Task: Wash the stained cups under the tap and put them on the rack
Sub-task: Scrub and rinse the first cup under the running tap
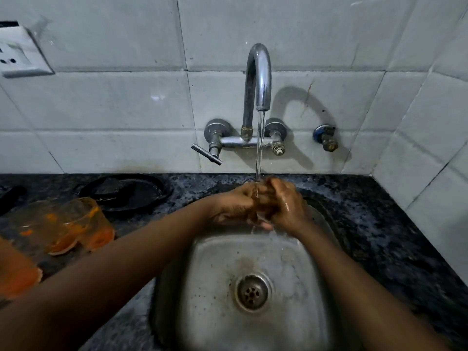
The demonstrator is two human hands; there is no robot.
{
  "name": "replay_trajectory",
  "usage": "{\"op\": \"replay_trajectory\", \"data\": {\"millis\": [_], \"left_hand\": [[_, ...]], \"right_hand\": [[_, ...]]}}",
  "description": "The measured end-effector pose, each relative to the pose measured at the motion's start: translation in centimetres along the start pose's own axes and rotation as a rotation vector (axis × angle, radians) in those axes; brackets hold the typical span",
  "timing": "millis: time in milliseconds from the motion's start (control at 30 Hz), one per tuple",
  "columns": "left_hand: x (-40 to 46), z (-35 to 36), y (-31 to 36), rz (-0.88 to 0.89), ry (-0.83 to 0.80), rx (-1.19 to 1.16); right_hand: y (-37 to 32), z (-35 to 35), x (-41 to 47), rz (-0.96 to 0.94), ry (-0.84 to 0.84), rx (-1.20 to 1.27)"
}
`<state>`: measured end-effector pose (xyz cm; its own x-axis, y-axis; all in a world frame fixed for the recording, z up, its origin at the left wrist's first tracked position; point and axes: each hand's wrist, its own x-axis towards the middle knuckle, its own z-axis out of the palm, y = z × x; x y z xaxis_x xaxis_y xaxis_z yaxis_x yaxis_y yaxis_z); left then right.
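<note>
Your left hand [235, 203] and right hand [285, 203] meet right under the tap [257, 79], over the back edge of the sink [228, 274], with the stream of water [260, 148] landing between them. The fingers are curled in and interlocked around something brownish; it may be a small clear cup, but I cannot tell for sure, nor how firmly either hand has it. If it is a cup, wet fingers are your main risk: a slip would drop it straight into the steel basin below the tap, where it could crack or chip. The running stream could also splash onto the counter [367, 224] to the right of the tap. To the left of the tap, on the counter, stand the stained cups [76, 224], turned upside down with orange residue; I count two clearly there, and a third orange one [17, 272] at the frame edge, further left. Behind them lies one dark pan [126, 191]. One tap, one sink, one drain [252, 292]. No rack is in view.
</note>
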<state>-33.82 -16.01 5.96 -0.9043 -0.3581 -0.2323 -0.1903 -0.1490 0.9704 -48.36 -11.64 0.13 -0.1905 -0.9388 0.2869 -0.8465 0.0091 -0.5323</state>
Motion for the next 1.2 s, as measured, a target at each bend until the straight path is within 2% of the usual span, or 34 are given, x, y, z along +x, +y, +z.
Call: {"op": "replay_trajectory", "data": {"millis": [67,100,133,167,267,333,367,400,433,467,500,533,600,633,700,833,967,1067,1133,1200], "left_hand": [[0.0,0.8,-0.3,0.061,0.027,-0.296],[0.1,1.2,-0.8,0.06,0.045,-0.353],[0.2,1.3,-1.4,0.085,0.067,-0.272],[0.1,1.1,-2.0,0.136,0.105,-0.042],[-0.4,-0.5,-2.8,0.329,0.037,1.178],[-0.3,-1.6,-3.0,0.51,0.121,1.659],[-0.2,-1.7,-2.8,0.515,0.148,1.911],[0.0,-1.8,-2.8,0.367,0.093,2.069],[0.2,-1.7,-3.1,0.212,0.028,2.086],[0.4,-1.5,-3.2,0.078,-0.006,1.959],[0.5,-1.4,-3.2,0.009,-0.005,1.693],[0.4,-1.1,-2.9,-0.031,0.003,1.331],[-0.3,-0.4,-1.8,-0.048,0.052,0.632],[-0.6,-0.2,-1.7,-0.031,0.089,0.38],[-0.8,-0.2,-2.2,0.0,0.152,0.077],[0.1,-0.1,-4.9,-0.059,0.388,-0.227],[0.5,0.6,-6.2,-0.063,0.554,-0.444],[0.2,0.6,-6.2,-0.031,0.485,-0.595],[-0.1,0.8,-5.4,0.023,0.355,-0.686],[-0.4,1.6,-4.4,0.086,0.194,-0.626]], "right_hand": [[-0.2,-0.9,-0.1,-0.068,0.023,-0.092],[-0.3,-1.3,-0.1,-0.116,0.022,-0.143],[-0.5,-1.7,-0.1,-0.157,0.008,-0.189],[-0.6,-2.0,-0.2,-0.189,-0.022,-0.223],[-1.0,-2.1,-0.5,-0.266,-0.146,-0.35],[-0.9,-1.5,-0.8,-0.262,-0.143,-0.365],[-0.8,-1.3,-0.9,-0.229,-0.113,-0.319],[-0.7,-1.0,-1.0,-0.192,-0.081,-0.27],[-0.6,-0.8,-1.1,-0.166,-0.054,-0.238],[-0.6,-0.5,-1.2,-0.141,-0.035,-0.218],[-0.6,-0.3,-1.3,-0.115,-0.023,-0.202],[-0.6,-0.1,-1.4,-0.081,-0.019,-0.191],[-0.7,0.0,-1.6,-0.014,-0.032,-0.216],[-0.9,-0.2,-1.7,0.006,-0.036,-0.27],[-1.4,-0.8,-1.6,-0.016,-0.026,-0.445],[-2.7,-2.4,-1.0,-0.203,-0.091,-0.784],[-2.9,-3.4,-0.9,-0.308,-0.159,-0.933],[-2.4,-3.2,-1.2,-0.252,-0.188,-0.912],[-2.0,-2.9,-1.3,-0.154,-0.181,-0.815],[-1.5,-2.7,-1.2,-0.107,-0.181,-0.676]]}}
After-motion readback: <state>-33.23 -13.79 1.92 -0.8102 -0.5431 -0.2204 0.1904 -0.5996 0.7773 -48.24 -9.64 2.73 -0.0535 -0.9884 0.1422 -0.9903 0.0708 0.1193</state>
